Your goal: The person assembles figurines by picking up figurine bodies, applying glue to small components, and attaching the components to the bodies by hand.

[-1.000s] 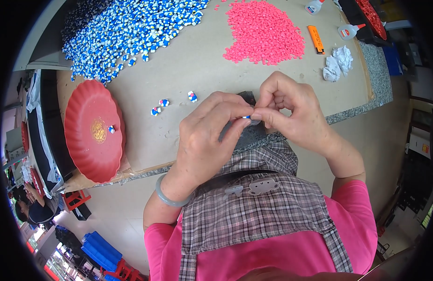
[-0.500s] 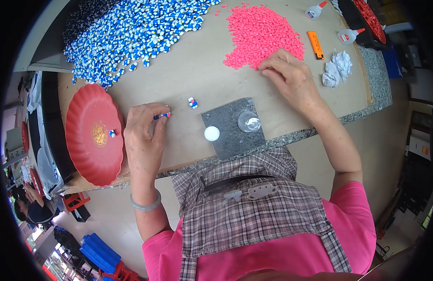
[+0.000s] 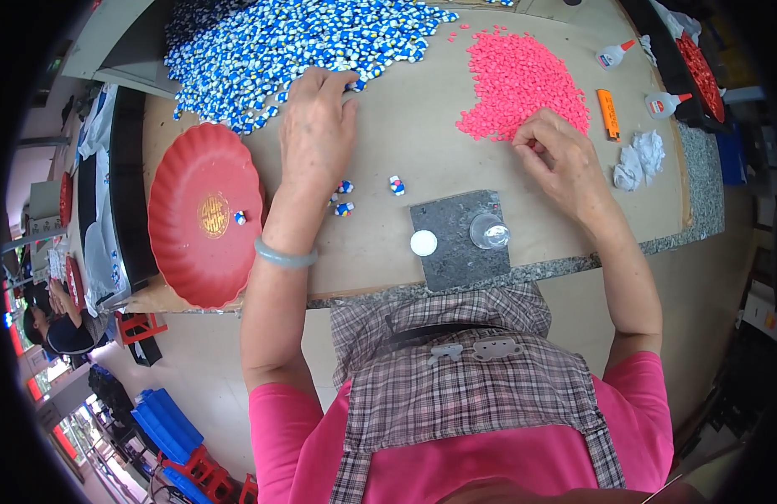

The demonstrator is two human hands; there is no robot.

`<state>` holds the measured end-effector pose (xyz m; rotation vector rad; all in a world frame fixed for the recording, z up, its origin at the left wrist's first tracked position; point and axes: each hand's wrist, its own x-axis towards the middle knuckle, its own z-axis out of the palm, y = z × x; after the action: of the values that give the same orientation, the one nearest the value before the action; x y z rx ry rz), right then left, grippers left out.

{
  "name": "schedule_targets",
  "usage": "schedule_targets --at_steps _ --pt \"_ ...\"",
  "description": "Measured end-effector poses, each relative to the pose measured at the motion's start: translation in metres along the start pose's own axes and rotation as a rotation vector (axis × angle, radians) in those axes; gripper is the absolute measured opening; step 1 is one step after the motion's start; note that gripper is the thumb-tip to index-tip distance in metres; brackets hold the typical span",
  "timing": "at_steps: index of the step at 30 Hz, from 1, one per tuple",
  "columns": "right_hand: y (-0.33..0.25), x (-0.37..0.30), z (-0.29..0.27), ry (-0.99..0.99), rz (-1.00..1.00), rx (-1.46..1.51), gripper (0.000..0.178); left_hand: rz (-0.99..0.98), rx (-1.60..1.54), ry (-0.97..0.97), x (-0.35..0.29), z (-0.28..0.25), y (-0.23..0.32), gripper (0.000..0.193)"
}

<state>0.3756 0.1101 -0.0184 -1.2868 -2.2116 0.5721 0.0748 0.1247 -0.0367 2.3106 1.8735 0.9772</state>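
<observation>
My left hand reaches over the near edge of a heap of small blue-and-white pieces, thumb and index finger apart beside a piece. Close to the pink heap of small flat bits, my right hand is closed in a pinch; what its fingertips hold is too small to make out. A blue-and-white piece with a pink bit on it lies alone on the table. Several similar pieces lie beside my left wrist, partly hidden by it.
A red scalloped plate holds one small piece. Near the front edge, a dark slab carries a white round cap and a clear small cup. At right are an orange box, two glue bottles and crumpled tissue.
My left hand has gone from beside the plate up to the blue-and-white heap, leaving pieces on the table. My right hand stays by the pink heap. The whole view has shifted slightly.
</observation>
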Motion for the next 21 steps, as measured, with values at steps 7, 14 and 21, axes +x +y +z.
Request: schedule_targets --at_steps 7,14,21 --pt "0.017 -0.005 0.004 0.044 -0.054 0.005 0.009 0.033 0.144 -0.052 0.015 0.02 -0.012 0.016" --pt "0.015 0.003 0.014 0.09 -0.143 -0.107 0.009 0.029 0.13 0.024 0.011 0.012 0.0 0.009" --pt "0.014 0.016 0.023 0.044 -0.312 -0.212 0.009 -0.206 -0.485 -0.026 -0.016 -0.019 0.023 0.01"
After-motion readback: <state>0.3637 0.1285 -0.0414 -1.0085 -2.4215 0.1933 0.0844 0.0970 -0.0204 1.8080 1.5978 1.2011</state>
